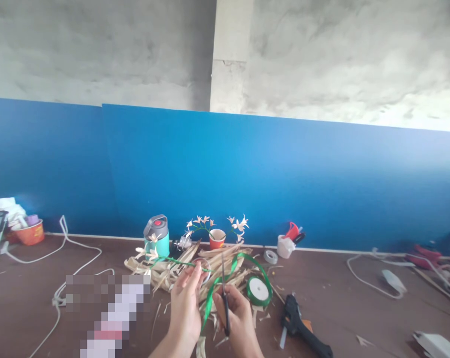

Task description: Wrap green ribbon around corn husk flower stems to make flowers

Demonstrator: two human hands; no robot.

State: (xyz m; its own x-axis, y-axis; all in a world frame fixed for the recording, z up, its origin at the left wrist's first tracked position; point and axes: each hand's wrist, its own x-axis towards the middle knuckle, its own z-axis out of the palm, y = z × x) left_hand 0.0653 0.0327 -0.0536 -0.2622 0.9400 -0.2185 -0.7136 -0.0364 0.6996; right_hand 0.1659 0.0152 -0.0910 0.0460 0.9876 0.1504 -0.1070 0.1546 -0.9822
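Note:
My left hand [185, 302] is closed around the green stem [175, 260] of an artificial flower spray, whose pale blossoms [152, 254] point left. In my right hand [239, 314] is a pair of scissors [225, 307], held upright with the blades upward; how far the blades are apart is hard to see. A green ribbon [207, 304] hangs between my hands and loops up and over to its spool [258, 290] on the right. Dry, straw-coloured husks [165, 273] lie beneath and behind my hands.
Behind the husks stand a teal jug [162, 245] and a paper cup [217, 239] with two flower sprays. A tape roll [270, 256] and a white container [285, 246] are farther right. A black glue gun [301, 325] lies near right; white cords [79, 268] cross the left.

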